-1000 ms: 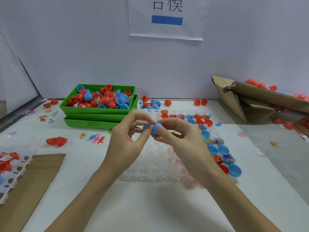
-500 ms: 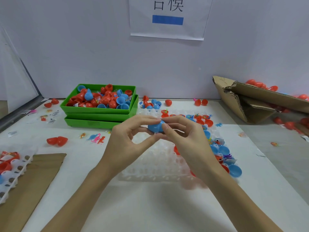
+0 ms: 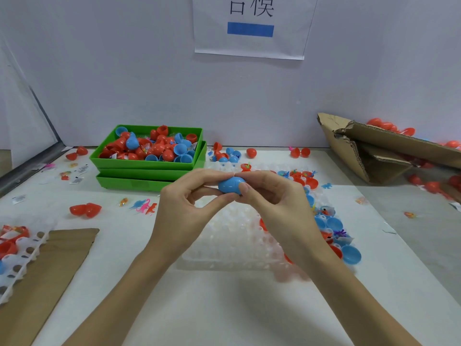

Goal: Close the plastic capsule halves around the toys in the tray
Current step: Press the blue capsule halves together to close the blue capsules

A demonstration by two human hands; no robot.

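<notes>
Both blue halves, apart and angled toward each other a second ago, now sit together as one egg-shaped blue capsule (image 3: 231,185), with a faint seam running across its middle. It is held in the air above the far part of the clear pocketed tray (image 3: 232,236), between the two hands. The left hand (image 3: 185,208) pinches its left end with thumb below and fingers curled over the top; the right hand (image 3: 277,201) clamps the right end the same way, thumb tip on the front face. The fingertips of the two hands nearly meet over the capsule.

The capsule's long axis runs left to right, pointing from one hand into the other, so any last squeeze has to go straight along that line; both hands are equally near. Whether the halves have fully snapped shut cannot be told from here, and the toy inside is hidden.

Open blue and red halves with small toys in them fill the tray's right-hand pockets (image 3: 334,224), so much of the task seems left. A green bin (image 3: 147,164) of loose halves stands on the desk (image 3: 224,308) beyond the left hand.
</notes>
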